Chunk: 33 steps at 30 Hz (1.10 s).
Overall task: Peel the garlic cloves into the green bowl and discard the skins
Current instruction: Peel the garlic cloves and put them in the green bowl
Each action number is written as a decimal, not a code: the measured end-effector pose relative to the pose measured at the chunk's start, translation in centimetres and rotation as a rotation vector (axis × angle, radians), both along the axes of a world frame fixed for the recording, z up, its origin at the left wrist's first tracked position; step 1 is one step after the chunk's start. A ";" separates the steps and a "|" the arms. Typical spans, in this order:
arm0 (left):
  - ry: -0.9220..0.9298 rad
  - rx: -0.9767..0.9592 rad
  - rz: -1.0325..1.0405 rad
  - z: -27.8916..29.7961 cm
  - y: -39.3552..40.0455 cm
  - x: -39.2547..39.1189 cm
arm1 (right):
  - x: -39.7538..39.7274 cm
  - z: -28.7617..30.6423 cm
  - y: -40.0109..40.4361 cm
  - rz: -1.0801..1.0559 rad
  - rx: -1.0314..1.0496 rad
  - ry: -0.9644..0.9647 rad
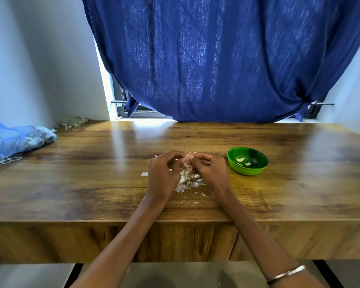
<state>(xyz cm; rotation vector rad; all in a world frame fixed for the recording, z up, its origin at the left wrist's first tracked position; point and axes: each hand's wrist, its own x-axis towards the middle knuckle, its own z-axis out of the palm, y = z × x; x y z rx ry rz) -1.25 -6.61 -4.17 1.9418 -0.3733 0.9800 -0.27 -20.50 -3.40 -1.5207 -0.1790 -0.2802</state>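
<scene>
Both hands, left [164,173] and right [211,169], are pinching one clove [188,157]; the bowl [247,162] is sitting just right, nearer the right hand.

Both hands meet near the middle of the surface [92,183], the left hand [163,175] and the right hand [211,171] pinching a garlic clove [188,157] between them. Under and just before them lies a heap of skins [188,182]. The bowl [247,170] sits just right of the right hand, with peeled cloves [242,161] in it. A mesh bag [23,140] lies at the far left edge, a second skin pile [74,122] behind it in the corner. A curtain [216,59] hangs behind the surface.
</scene>
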 end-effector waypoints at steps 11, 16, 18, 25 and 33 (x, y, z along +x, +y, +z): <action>0.037 -0.057 -0.056 0.0 0.1 0.2 | -0.2 -0.1 0.0 0.069 -0.182 -0.123; -0.007 0.063 -0.089 -0.1 0.3 0.8 | -0.5 0.1 -0.2 0.088 -0.142 -0.087; 0.008 0.104 -0.100 -0.3 0.5 1.1 | -0.4 0.0 -0.3 0.111 -0.149 -0.048; 0.021 0.122 -0.035 -0.1 -0.3 1.2 | -0.2 -0.1 -0.2 0.169 -0.003 0.048; 0.007 0.013 0.020 0.2 -0.6 1.2 | 0.0 -0.1 0.8 0.285 0.270 0.127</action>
